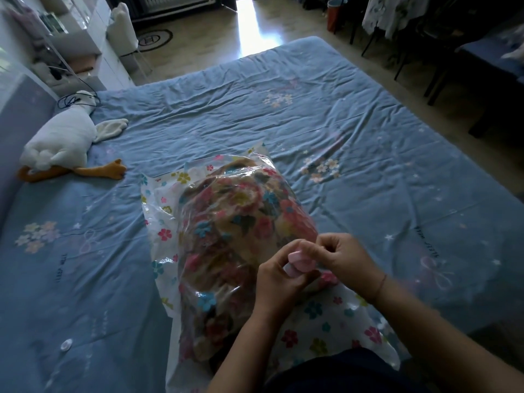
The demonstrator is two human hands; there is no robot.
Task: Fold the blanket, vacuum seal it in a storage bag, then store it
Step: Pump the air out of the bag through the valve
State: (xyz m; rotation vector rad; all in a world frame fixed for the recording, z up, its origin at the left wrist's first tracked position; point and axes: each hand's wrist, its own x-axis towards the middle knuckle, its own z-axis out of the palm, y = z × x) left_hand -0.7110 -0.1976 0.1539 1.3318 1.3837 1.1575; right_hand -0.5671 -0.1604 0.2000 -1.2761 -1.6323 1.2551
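Head view, entry. Storage bag point(175, 236), clear with flower print, lay on the blue bed sheet point(340, 123); within it, the folded floral blanket point(235, 222), still bulky. Left hand point(279, 276) and right hand point(344, 258) both pinched a small pink piece point(297, 260) at the bag's near side, fingers curled round it; whether valve cap or slider clip could not be told. Risk, judged: a poorly seated piece would leak air; slippery film could slide from the fingers. Also present: plush goose point(62, 143), white disc point(66, 344).

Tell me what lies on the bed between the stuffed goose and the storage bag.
Nothing: in the head view, only bare blue bedsheet separates the stuffed goose from the storage bag.
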